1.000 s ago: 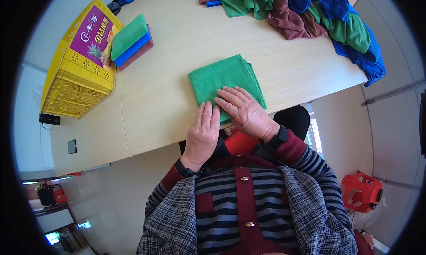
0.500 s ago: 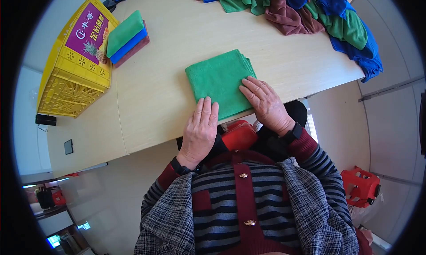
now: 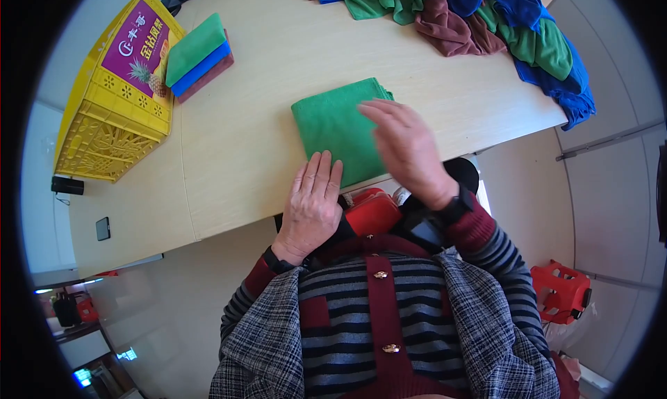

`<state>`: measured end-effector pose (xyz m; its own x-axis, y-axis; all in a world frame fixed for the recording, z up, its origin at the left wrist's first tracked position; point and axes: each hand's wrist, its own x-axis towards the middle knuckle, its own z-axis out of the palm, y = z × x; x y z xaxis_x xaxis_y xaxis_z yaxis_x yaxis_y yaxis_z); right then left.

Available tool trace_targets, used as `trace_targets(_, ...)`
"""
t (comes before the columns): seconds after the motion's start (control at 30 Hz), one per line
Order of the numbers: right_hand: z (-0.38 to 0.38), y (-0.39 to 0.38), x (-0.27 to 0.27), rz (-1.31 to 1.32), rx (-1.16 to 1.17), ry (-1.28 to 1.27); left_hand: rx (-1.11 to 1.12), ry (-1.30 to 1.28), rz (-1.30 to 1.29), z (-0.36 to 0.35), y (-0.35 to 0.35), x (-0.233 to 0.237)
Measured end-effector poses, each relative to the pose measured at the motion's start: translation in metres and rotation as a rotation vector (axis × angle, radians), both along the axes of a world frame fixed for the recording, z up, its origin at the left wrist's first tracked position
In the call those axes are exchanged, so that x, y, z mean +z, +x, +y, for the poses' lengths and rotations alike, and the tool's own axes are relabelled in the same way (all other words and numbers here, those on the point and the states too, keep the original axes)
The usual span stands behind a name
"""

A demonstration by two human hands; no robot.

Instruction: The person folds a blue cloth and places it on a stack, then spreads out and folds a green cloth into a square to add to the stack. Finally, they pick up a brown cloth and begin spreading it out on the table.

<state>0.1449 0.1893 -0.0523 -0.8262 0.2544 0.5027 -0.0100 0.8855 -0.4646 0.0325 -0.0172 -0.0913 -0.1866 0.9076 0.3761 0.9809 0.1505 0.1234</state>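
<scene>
A green towel (image 3: 337, 124), folded into a flat rectangle, lies on the table close to its front edge. My left hand (image 3: 314, 201) rests with straight fingers on the towel's near left corner. Over the towel's right side is my right hand (image 3: 408, 149), slightly blurred, turned partly on its edge with its fingers extended. It appears lifted off the cloth, and nothing shows in it. Part of the towel's right side is hidden behind this hand.
At the left stands a yellow crate (image 3: 114, 131), with a stack of folded green, blue and brown towels (image 3: 201, 55) against it. Loose towels (image 3: 462, 23) are heaped at the back right. A phone (image 3: 103, 229) lies at the table's left; a red stool (image 3: 558, 292) stands on the floor.
My right hand has risen from lying flat on the towel's right side and tilted onto its edge, fingers shifting leftward. My left hand stays at the near left corner.
</scene>
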Motion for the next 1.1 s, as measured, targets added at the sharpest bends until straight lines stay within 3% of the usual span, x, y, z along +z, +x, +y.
trace_targets(0.1, -0.048, -0.047, -0.006, -0.081, 0.044, 0.043, -0.03, -0.019, -0.009, -0.005, -0.001, -0.02)
trace_targets(0.23, -0.048, -0.071, -0.038, -0.279, 0.079, 0.114, -0.031, -0.032, -0.001, -0.007, -0.004, -0.022)
trace_targets(0.7, -0.001, -0.045, -0.053, -0.299, -0.174, 0.214, -0.022, 0.007, 0.031, -0.002, -0.002, -0.007)
trace_targets(0.97, 0.0, -0.041, -0.053, -0.331, -0.256, 0.226, -0.122, 0.101, -0.123, -0.015, -0.02, -0.005)
trace_targets(1.1, 0.0, -0.041, -0.055, -0.332, -0.256, 0.241, 0.013, 0.109, -0.361, 0.007, -0.045, 0.012)
